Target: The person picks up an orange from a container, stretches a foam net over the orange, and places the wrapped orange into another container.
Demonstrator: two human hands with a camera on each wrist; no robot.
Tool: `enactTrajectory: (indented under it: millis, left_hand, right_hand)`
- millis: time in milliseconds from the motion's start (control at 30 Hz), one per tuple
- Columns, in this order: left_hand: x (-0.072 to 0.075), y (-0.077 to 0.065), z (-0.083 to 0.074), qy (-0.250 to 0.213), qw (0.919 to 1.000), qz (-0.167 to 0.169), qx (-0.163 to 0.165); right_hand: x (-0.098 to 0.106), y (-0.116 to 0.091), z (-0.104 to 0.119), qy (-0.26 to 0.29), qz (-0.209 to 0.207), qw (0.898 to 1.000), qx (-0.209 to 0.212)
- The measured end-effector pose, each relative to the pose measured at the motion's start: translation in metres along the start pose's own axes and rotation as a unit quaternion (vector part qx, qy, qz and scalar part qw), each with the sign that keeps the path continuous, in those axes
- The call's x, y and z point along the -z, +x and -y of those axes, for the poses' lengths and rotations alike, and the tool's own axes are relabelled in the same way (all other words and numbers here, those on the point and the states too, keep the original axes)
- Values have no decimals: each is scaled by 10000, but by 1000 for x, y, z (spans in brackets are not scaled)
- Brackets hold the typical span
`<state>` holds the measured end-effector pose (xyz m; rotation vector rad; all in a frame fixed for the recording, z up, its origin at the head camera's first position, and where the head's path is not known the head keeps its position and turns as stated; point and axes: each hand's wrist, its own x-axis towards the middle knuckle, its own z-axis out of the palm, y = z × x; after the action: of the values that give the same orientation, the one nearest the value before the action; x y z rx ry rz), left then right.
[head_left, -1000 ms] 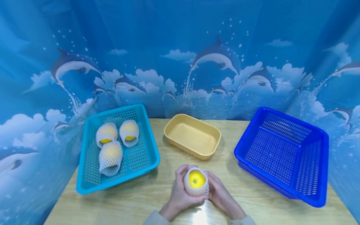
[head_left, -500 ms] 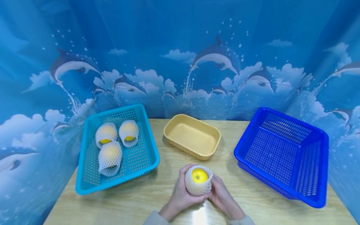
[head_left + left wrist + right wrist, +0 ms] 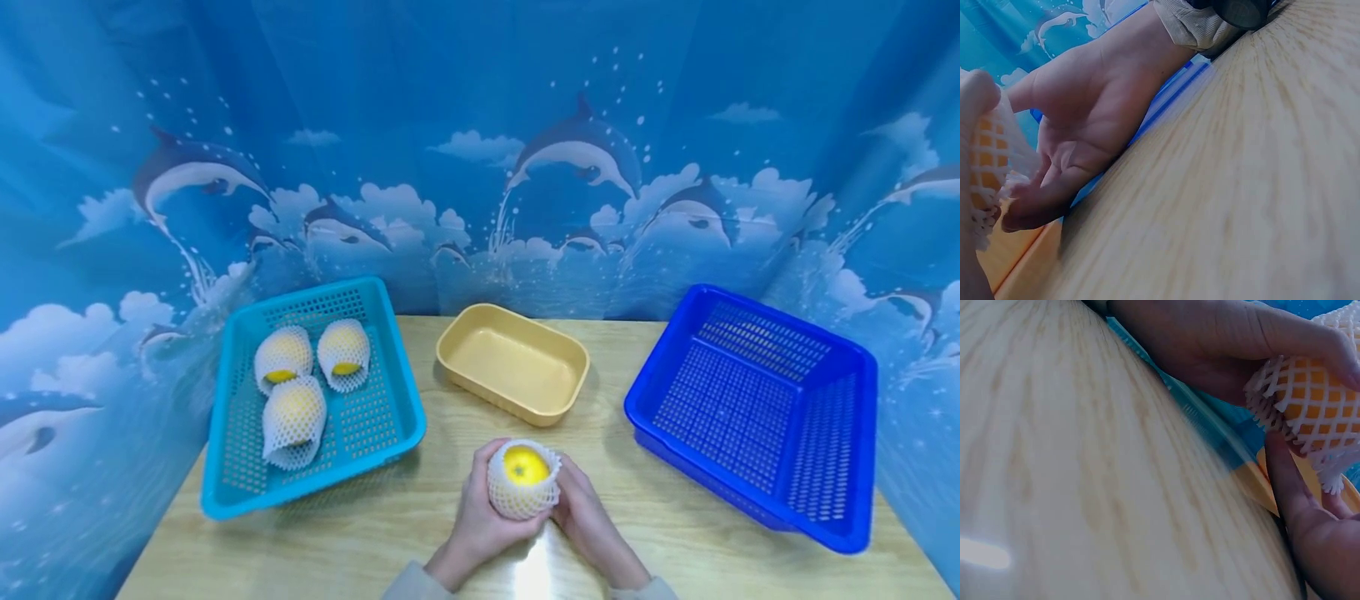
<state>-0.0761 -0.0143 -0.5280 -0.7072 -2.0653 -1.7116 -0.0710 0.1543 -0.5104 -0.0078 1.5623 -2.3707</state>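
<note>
My left hand [image 3: 483, 504] holds a yellow fruit [image 3: 525, 467] in a white foam net [image 3: 522, 500], above the table's near middle. The fruit's bare top, with a small star-shaped mark, shows through the net's opening. My right hand [image 3: 588, 521] is at the fruit's right side. In the right wrist view, my right thumb and a finger [image 3: 1282, 465] meet the fringed lower edge of the net. The left wrist view shows my right hand [image 3: 1088, 106] with curled fingers at that same edge. Some fingertips are hidden behind the fruit.
At left stands a teal basket [image 3: 408, 417] with 3 netted yellow fruits [image 3: 295, 417]. A shallow tan tray [image 3: 517, 367] sits behind the hands. To the right is a blue basket [image 3: 723, 408]. A dolphin-print curtain [image 3: 480, 167] surrounds the wooden table [image 3: 337, 542].
The netted fruit has turned in my hands, shifting right and then back left. Its net's opening now flares toward the right. The baskets and tray stand where they were.
</note>
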Motion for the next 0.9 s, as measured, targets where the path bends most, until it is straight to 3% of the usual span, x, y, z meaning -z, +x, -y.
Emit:
enactTrajectory:
  millis: [167, 300, 367, 567, 700, 900]
  left_hand:
    - [0, 0, -1, -155, 9999, -4, 50]
    - [-1, 1, -2, -490, 9985, 124, 234]
    - [-1, 1, -4, -749, 9957, 202, 509]
    - [-1, 1, -9, -1244, 9804, 305, 1496]
    - [-1, 1, -9, -1351, 9765, 373, 1640]
    - [0, 3, -6, -1741, 9700, 410, 1644]
  right_hand:
    - [1, 3, -2, -609, -288, 9927, 1002]
    - [3, 3, -2, -838, -195, 9809, 1744]
    - [3, 2, -3, -842, -60, 9766, 1978]
    - [3, 1, -2, -899, 79, 9736, 2097]
    - [3, 1, -1, -770, 126, 9762, 2024]
    - [6, 2, -1, -298, 540, 9792, 1934]
